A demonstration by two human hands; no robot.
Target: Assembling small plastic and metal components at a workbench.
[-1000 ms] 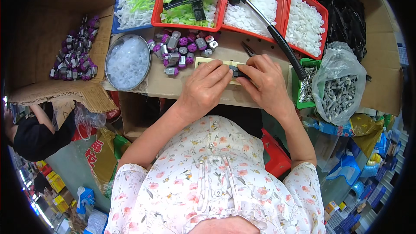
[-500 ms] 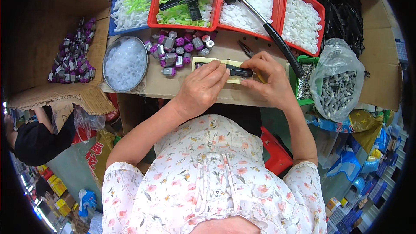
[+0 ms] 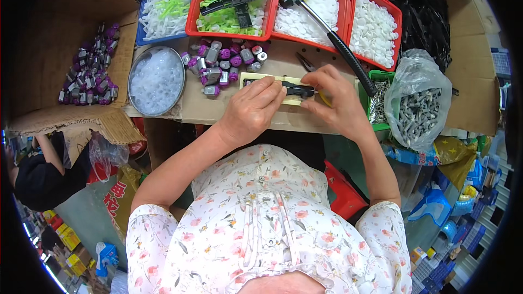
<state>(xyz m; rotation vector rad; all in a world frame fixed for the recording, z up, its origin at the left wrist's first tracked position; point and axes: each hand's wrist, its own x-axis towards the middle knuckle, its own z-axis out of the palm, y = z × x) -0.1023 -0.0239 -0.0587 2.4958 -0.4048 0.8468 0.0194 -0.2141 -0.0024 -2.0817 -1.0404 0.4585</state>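
Here lies a slim black part point(image 3: 298, 90), left hand point(image 3: 251, 108) laid across one end, hold unclear, right hand point(image 3: 339, 100) spread, seemingly empty

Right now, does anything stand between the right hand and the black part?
Nothing visible does: the right hand is open at the right end of the black part. Pliers lie partly hidden beneath that hand.
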